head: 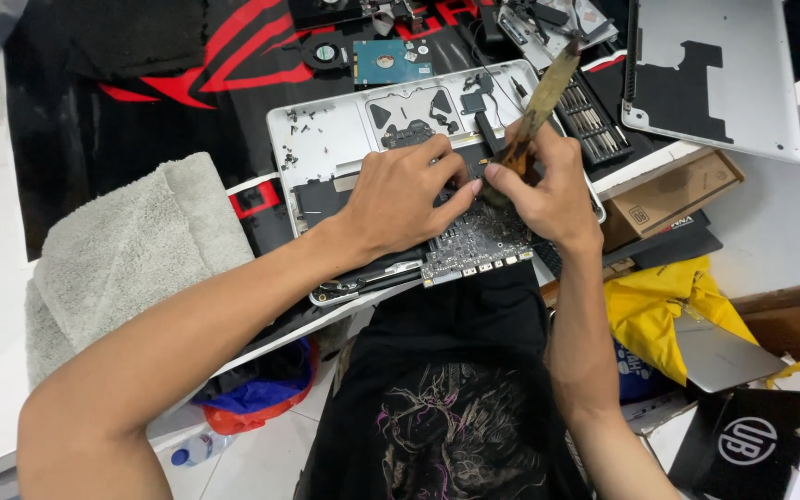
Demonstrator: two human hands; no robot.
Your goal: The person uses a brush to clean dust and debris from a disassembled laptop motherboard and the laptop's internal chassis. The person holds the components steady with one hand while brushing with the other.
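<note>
Circuit board: the dark circuit board (477, 243) lies centre frame, at the near edge of the opened laptop shell (326, 139).
Left hand: your left hand (406, 195) presses flat on the board, fingers spread, grasping nothing.
Right hand: your right hand (543, 185) is clenched around a wooden-handled brush (537, 111), its handle slanting toward the upper right.
Farther: a hard drive (393, 61) lies at top centre.

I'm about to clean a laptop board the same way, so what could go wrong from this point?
1. The loose screws lie scattered in the open laptop case; a sweep of the left hand might scatter them.
2. The circuit board overhangs the case's near edge and may slip.
3. The brush in the right hand might snag small parts.
</note>
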